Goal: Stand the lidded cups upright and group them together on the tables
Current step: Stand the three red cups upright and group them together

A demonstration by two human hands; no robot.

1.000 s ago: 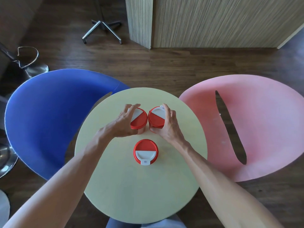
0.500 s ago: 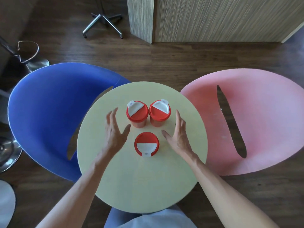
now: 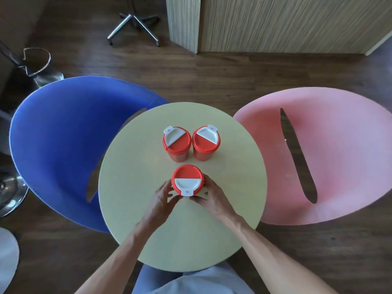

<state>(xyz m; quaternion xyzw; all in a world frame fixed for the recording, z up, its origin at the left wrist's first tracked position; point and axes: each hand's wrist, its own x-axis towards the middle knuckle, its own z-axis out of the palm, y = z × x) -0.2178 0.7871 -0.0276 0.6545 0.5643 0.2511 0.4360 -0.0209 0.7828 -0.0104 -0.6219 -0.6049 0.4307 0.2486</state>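
Three red cups with red-and-white lids stand upright on a round pale-yellow table (image 3: 148, 230). Two of them, the left back cup (image 3: 177, 143) and the right back cup (image 3: 206, 142), stand side by side and almost touching at the table's middle. The third cup (image 3: 187, 180) stands a little nearer to me, apart from the pair. My left hand (image 3: 163, 198) wraps its left side and my right hand (image 3: 212, 197) wraps its right side, so both hands hold this near cup. Its body is mostly hidden under the lid and my fingers.
A blue shell chair (image 3: 59, 145) sits left of the table and a pink one (image 3: 339, 158) to the right. Beyond are a wooden counter (image 3: 275, 22), a chair's star base (image 3: 133, 24) and a chrome stool base (image 3: 10, 192) on dark wood floor.
Both hands let go of the two back cups, drew back toward me, then closed around the near cup. The view also shifted slightly.
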